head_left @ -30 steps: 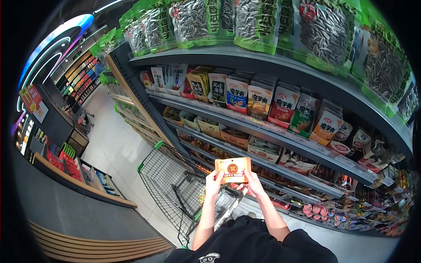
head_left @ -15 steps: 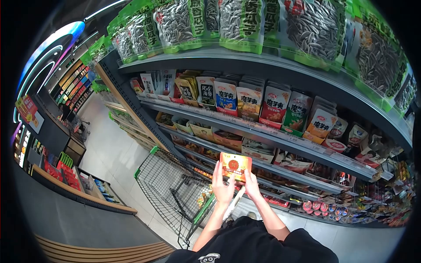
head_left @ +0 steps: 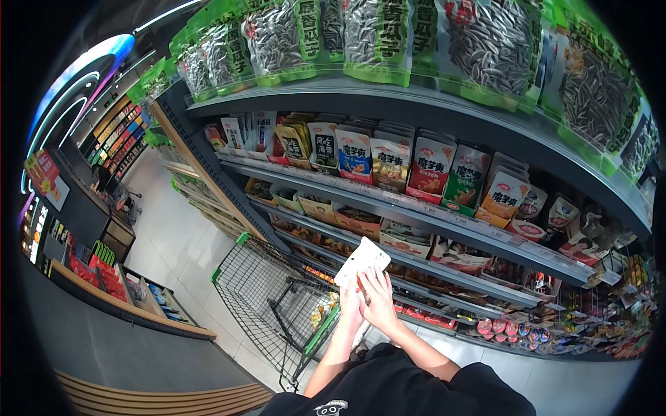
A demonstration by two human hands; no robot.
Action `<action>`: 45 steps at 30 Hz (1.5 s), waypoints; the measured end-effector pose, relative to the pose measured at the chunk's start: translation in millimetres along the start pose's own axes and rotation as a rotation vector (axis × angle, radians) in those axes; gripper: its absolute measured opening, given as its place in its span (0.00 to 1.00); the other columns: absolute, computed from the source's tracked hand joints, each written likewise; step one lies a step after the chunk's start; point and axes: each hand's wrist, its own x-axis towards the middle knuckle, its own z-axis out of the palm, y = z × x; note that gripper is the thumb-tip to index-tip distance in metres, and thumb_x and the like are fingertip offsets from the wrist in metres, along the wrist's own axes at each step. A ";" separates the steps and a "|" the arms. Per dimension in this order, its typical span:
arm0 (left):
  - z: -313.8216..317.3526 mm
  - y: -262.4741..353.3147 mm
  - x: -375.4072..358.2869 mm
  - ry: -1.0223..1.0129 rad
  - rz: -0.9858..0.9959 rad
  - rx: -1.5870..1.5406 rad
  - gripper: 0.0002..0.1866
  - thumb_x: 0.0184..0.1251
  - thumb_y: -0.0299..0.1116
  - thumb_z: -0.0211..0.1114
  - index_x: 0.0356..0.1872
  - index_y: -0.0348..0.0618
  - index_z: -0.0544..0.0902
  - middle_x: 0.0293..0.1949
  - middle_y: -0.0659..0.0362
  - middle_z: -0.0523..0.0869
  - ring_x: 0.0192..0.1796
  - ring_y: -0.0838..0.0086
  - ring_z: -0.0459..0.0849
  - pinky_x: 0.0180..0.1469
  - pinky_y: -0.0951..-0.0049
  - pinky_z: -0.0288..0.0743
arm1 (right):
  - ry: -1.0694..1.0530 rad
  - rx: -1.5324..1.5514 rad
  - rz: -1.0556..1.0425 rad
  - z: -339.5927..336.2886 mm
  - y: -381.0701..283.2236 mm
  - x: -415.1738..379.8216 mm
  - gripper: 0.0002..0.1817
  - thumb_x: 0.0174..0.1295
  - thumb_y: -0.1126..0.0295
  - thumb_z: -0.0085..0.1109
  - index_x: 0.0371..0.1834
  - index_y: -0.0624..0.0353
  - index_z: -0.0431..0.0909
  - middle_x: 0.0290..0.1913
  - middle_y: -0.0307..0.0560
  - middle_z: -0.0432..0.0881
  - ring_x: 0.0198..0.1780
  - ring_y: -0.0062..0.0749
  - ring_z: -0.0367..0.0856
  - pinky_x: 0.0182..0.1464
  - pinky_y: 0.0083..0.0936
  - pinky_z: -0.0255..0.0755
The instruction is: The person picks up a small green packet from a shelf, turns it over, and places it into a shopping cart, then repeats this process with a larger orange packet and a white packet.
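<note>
The pack [head_left: 360, 258] sits pale side up at 12 o'clock from the wrists, the left hand [head_left: 349, 303] pinching its lower end, the right hand [head_left: 378, 298] laid across, thumb hidden, so its grip I can't tell! Looks light, bendy, maybe slick, best held by the edges; shelves [head_left: 423, 208] run 12 to 3, cart [head_left: 320, 338] at 9, tiled floor [head_left: 166, 225] at 10.

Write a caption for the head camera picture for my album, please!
Left hand and right hand meet on a packet, white side showing, near a shopping cart and snack shelves.
</note>
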 end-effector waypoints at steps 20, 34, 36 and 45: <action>-61.9 43.0 33.3 -0.176 -0.084 0.403 0.12 0.67 0.30 0.64 0.44 0.30 0.83 0.37 0.58 0.87 0.36 0.79 0.84 0.39 0.77 0.79 | 0.019 1.179 0.591 -10.8 47.0 -3.7 0.16 0.74 0.65 0.46 0.51 0.66 0.77 0.40 0.45 0.84 0.36 0.27 0.84 0.34 0.27 0.83; -73.0 54.4 27.0 -0.192 -0.020 0.411 0.13 0.70 0.32 0.61 0.46 0.29 0.83 0.38 0.58 0.87 0.37 0.80 0.84 0.41 0.77 0.78 | -0.032 1.201 0.572 -9.2 42.0 7.0 0.20 0.74 0.61 0.44 0.49 0.69 0.77 0.39 0.50 0.85 0.33 0.31 0.85 0.31 0.28 0.84; -76.2 55.1 27.7 -0.179 -0.043 0.376 0.14 0.70 0.32 0.61 0.46 0.28 0.83 0.38 0.57 0.87 0.37 0.79 0.84 0.41 0.77 0.78 | -0.042 1.199 0.585 -10.1 39.3 9.1 0.19 0.74 0.62 0.45 0.48 0.70 0.77 0.39 0.50 0.85 0.33 0.31 0.85 0.31 0.28 0.84; -91.0 67.3 31.6 -0.155 -0.048 0.338 0.14 0.71 0.29 0.58 0.47 0.26 0.81 0.40 0.52 0.87 0.40 0.73 0.87 0.45 0.73 0.80 | -0.203 1.192 0.621 4.9 54.7 29.4 0.19 0.71 0.63 0.46 0.45 0.71 0.79 0.33 0.49 0.85 0.30 0.31 0.84 0.31 0.31 0.84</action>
